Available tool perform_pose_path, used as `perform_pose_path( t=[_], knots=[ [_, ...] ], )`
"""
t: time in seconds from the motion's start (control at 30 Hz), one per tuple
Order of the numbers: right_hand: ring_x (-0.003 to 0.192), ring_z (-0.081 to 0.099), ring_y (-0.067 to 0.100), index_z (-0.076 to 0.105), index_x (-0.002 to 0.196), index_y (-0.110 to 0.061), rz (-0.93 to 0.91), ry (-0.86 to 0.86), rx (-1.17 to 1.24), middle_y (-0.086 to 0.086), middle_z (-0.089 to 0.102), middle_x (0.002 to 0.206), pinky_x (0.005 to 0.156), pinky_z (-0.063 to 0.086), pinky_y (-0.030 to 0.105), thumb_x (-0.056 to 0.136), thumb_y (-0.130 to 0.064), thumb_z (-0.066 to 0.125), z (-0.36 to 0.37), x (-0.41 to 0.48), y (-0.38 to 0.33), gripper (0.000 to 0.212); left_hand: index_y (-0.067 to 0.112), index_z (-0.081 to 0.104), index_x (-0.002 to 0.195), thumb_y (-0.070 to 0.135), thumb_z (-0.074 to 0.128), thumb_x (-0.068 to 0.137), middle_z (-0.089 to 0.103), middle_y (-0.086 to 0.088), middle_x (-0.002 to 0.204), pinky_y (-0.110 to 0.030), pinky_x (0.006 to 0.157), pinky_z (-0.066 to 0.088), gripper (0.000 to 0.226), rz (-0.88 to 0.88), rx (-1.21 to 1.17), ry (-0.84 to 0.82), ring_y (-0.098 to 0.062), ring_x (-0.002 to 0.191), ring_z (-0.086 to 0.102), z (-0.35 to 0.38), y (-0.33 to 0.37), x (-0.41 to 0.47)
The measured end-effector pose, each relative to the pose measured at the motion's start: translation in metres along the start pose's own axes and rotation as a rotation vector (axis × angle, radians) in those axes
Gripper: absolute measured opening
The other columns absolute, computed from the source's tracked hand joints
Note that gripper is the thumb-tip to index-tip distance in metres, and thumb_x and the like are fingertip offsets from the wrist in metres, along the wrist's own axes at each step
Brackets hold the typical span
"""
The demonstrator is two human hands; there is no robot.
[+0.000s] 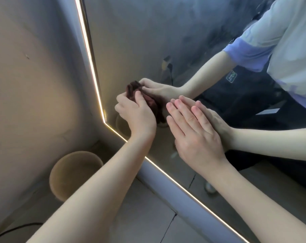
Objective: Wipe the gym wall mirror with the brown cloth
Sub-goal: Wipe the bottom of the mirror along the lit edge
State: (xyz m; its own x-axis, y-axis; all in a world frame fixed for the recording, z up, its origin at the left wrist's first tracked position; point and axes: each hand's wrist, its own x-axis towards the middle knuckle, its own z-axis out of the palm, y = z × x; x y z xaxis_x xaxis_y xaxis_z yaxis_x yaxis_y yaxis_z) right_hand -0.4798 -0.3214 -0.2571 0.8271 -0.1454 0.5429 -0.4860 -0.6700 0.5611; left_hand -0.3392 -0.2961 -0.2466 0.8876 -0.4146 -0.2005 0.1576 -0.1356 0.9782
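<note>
- One thin black cable (13, 229) curves over the floor at the near left.
- The wall (34, 76) is beige plaster, matte and faintly scuffed.
- One round tan bin (70, 172) with smooth sides stands in the corner below it.
- One narrow, glowing light strip (89, 55) edges the mirror, bending at its lower left corner.
- The left hand (138, 114) has its grip closed round the brown cloth (152, 104), a soft, bunched, dark wad pressed on the glass just right of that corner.
- The mirror (140, 41) is flat and hazy with smears.
- The right hand (192, 130) lies flat on the glass, grip released, fingers straight, just right of the cloth.
- The pale floor tiles (148, 216) show one dark crack.
</note>
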Motion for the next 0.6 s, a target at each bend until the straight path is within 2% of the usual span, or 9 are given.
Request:
perform_pose_path(
  t=[0.07, 0.13, 0.27, 0.37, 0.43, 0.53, 0.6],
  knots=[
    [0.14, 0.043, 0.026, 0.054, 0.138, -0.003, -0.006, -0.001, -0.01, 0.013, 0.048, 0.149, 0.12, 0.021, 0.039, 0.099, -0.01, 0.05, 0.0, -0.001, 0.001, 0.04, 0.023, 0.035, 0.116, 0.028, 0.041, 0.106, 0.034, 0.0, 0.124, -0.031, 0.101, 0.045, 0.013, 0.084, -0.005, -0.009, -0.018, 0.12, 0.045, 0.001, 0.0, -0.006],
    [0.14, 0.042, 0.027, 0.052, 0.139, -0.002, -0.019, -0.013, 0.002, 0.014, 0.047, 0.149, 0.12, 0.021, 0.039, 0.101, -0.009, 0.044, -0.001, -0.001, 0.001, 0.04, 0.023, 0.035, 0.115, 0.028, 0.039, 0.106, 0.035, 0.0, 0.124, -0.03, 0.101, 0.045, 0.011, 0.083, 0.012, 0.042, -0.018, 0.121, 0.045, 0.001, 0.002, 0.007],
    [0.14, 0.042, 0.027, 0.051, 0.14, -0.001, -0.024, -0.026, 0.0, 0.014, 0.047, 0.149, 0.12, 0.021, 0.039, 0.102, -0.009, 0.035, 0.0, -0.002, 0.001, 0.042, 0.016, 0.039, 0.133, 0.031, 0.035, 0.108, 0.041, -0.008, 0.139, -0.032, 0.1, 0.044, 0.03, -0.143, 0.046, 0.064, -0.021, 0.123, 0.048, -0.005, -0.006, 0.028],
    [0.14, 0.043, 0.027, 0.052, 0.14, -0.002, -0.024, -0.014, -0.004, 0.014, 0.047, 0.149, 0.119, 0.023, 0.039, 0.102, -0.009, 0.036, 0.001, -0.004, 0.001, 0.041, 0.015, 0.038, 0.137, 0.032, 0.035, 0.108, 0.041, -0.009, 0.14, -0.035, 0.1, 0.044, 0.033, -0.231, 0.028, 0.021, -0.017, 0.11, 0.047, -0.006, -0.007, 0.017],
    [0.14, 0.043, 0.027, 0.052, 0.14, -0.002, -0.033, 0.003, -0.01, 0.014, 0.048, 0.148, 0.118, 0.025, 0.039, 0.102, -0.01, 0.04, 0.002, -0.004, 0.002, 0.04, 0.017, 0.039, 0.134, 0.032, 0.038, 0.107, 0.041, -0.005, 0.133, -0.032, 0.099, 0.045, 0.031, -0.147, -0.007, 0.017, -0.013, 0.106, 0.045, -0.003, -0.002, 0.008],
    [0.139, 0.044, 0.026, 0.053, 0.139, -0.002, -0.04, 0.02, -0.018, 0.013, 0.049, 0.148, 0.118, 0.027, 0.039, 0.101, -0.011, 0.047, 0.005, -0.006, 0.002, 0.04, 0.016, 0.04, 0.132, 0.029, 0.042, 0.106, 0.039, 0.001, 0.126, -0.02, 0.092, 0.047, 0.029, 0.046, -0.036, 0.028, -0.009, 0.108, 0.047, -0.001, 0.003, -0.002],
    [0.139, 0.045, 0.026, 0.053, 0.139, -0.002, -0.04, 0.033, -0.007, 0.013, 0.05, 0.147, 0.118, 0.027, 0.039, 0.101, -0.011, 0.047, 0.004, -0.008, 0.001, 0.039, 0.015, 0.04, 0.133, 0.03, 0.042, 0.106, 0.04, -0.001, 0.129, -0.018, 0.092, 0.046, 0.031, 0.059, -0.011, 0.049, -0.008, 0.109, 0.046, 0.0, 0.002, -0.002]
  ],
)
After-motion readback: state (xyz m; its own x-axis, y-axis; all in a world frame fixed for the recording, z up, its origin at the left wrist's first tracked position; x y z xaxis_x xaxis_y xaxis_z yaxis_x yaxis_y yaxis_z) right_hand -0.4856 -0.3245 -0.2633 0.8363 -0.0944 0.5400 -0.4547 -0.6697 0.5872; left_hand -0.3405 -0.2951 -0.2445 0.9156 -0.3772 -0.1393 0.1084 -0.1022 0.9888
